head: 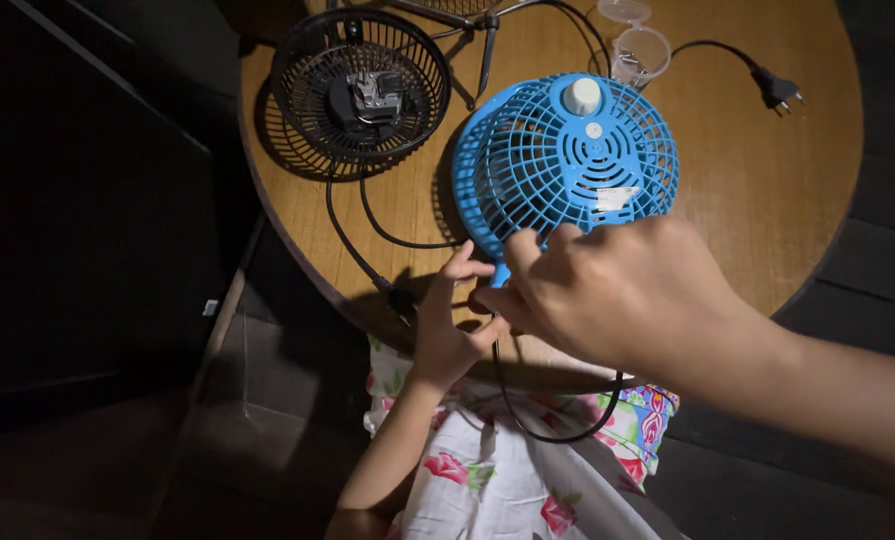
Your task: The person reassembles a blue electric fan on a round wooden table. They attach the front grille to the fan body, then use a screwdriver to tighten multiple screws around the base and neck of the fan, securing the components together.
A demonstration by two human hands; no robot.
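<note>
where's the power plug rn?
Head view, upper right: the black power plug lies on the round wooden table, near its far right edge, right of the clear plastic cup and beyond the blue fan, apart from both hands.

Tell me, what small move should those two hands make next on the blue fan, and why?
Probably steady the blue fan housing with the right hand while the left hand works at its lower edge: both hands' fingers meet there, where the black cord leaves, and the housing stands tilted on the round wooden table.

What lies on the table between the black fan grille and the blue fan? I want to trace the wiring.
In the head view, black cord loops across the bare wood between the black fan grille and the blue fan.
</note>
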